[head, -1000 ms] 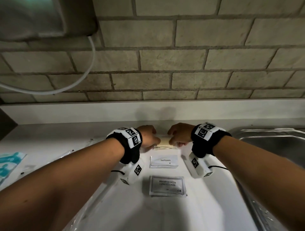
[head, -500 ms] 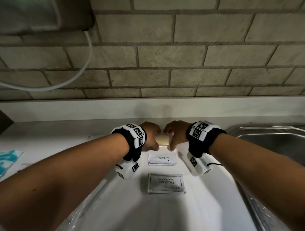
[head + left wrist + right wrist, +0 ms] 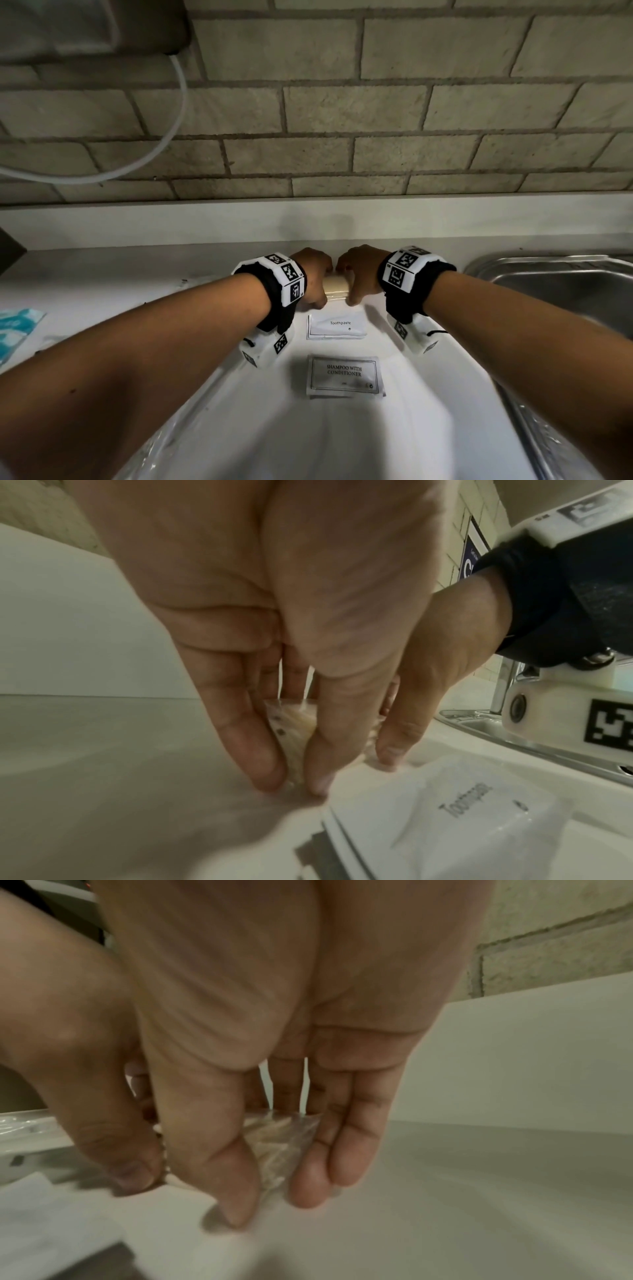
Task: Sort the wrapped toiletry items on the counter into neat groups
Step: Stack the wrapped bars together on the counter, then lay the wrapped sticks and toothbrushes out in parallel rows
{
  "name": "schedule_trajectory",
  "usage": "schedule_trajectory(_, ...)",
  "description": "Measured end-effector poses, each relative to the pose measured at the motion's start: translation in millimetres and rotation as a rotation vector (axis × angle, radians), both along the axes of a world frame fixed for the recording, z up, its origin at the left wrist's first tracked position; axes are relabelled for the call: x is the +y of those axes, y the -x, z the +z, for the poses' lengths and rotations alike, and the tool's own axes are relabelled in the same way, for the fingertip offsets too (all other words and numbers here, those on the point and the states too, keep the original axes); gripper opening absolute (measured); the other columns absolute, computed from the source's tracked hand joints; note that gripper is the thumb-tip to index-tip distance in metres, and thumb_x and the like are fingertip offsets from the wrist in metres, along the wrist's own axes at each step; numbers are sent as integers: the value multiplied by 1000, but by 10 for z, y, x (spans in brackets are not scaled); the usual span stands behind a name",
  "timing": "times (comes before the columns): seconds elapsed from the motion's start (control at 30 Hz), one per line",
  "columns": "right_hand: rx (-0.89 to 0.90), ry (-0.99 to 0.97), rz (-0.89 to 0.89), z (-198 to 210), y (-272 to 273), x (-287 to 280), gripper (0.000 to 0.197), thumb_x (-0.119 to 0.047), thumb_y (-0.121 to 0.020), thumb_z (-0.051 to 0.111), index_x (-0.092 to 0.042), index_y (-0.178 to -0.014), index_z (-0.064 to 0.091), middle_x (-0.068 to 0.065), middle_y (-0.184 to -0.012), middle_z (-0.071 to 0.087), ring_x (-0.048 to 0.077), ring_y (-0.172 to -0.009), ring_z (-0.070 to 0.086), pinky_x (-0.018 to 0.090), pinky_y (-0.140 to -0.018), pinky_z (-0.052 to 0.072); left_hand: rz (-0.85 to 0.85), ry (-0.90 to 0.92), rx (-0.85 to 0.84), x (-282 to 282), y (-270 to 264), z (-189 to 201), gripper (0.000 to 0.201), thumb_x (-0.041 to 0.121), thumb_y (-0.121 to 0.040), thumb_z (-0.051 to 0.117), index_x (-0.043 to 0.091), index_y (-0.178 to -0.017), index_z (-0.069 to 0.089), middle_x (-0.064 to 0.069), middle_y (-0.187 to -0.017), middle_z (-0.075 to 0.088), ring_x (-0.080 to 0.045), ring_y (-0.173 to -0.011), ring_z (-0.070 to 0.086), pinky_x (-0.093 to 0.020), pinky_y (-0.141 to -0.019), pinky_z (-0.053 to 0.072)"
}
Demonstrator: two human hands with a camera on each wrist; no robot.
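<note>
A clear packet of pale sticks (image 3: 337, 286) stands on edge on the white counter (image 3: 428, 428), just behind the other items. My left hand (image 3: 313, 277) pinches its left end between thumb and fingers, fingertips down on the counter (image 3: 293, 780). My right hand (image 3: 359, 274) pinches the right end the same way (image 3: 274, 1196). The wrist views show the packet (image 3: 294, 723) (image 3: 274, 1139) between the fingers. In front lies a small stack of white Toothpaste sachets (image 3: 337, 325) (image 3: 462, 818). Nearer me is a stack of Shampoo with Conditioner sachets (image 3: 344, 375).
A steel sink (image 3: 565, 284) borders the counter on the right. A teal-printed packet (image 3: 13, 329) lies at the far left. Crumpled clear plastic (image 3: 164, 442) lies at the front left. A low white upstand (image 3: 137, 222) and brick wall close off the back.
Both hands have drawn closer together on the packet, covering more of it, and their fingertips have come down to the counter. The two sachet stacks have not moved.
</note>
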State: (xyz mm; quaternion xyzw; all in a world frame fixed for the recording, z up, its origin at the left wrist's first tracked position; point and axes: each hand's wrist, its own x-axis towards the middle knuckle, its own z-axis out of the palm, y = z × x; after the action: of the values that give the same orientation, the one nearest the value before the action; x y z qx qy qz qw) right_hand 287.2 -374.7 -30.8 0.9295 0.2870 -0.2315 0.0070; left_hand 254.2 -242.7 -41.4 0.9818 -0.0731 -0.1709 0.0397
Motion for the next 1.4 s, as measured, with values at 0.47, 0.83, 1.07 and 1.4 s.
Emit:
schedule_trajectory(0.47, -27, 32, 29, -2, 62, 27, 49, -31, -73, 77, -9, -115, 66, 8, -110, 69, 26, -100, 65, 30, -81, 51, -17, 14, 13, 25, 13, -2, 63, 25, -68, 79, 16, -126, 57, -2, -116, 65, -24, -101, 63, -33, -86, 53)
schedule_trajectory(0.83, -35, 30, -36, 24, 106, -2, 78, -35, -73, 78, -21, -141, 42, 3, -133, 55, 24, -119, 54, 33, -95, 46, -2, 42, 54, 88, 90, 133, 82, 33, -69, 80, 22, -141, 41, 0, -131, 56, -23, -113, 58, -34, -96, 49)
schedule_trajectory(1.07, -128, -16, -41, 427, 396, 70, 74, -40, -79, 70, -23, -143, 37, 4, -140, 49, 23, -125, 49, 34, -104, 42, 36, 92, -58, 555, 413, 800, 68, 32, -78, 77, 21, -137, 45, 0, -133, 54, -17, -108, 54, -24, -91, 41)
schedule_trajectory(1.4, -93, -243, 174, 560, 1800, 934, 50, -39, -87, 61, -24, -134, 49, -1, -125, 60, 20, -113, 57, 31, -94, 46, 121, 170, -79, 1397, 1731, 826, 32, 30, -85, 69, 17, -114, 63, 1, -103, 69, -12, -80, 58, -23, -72, 43)
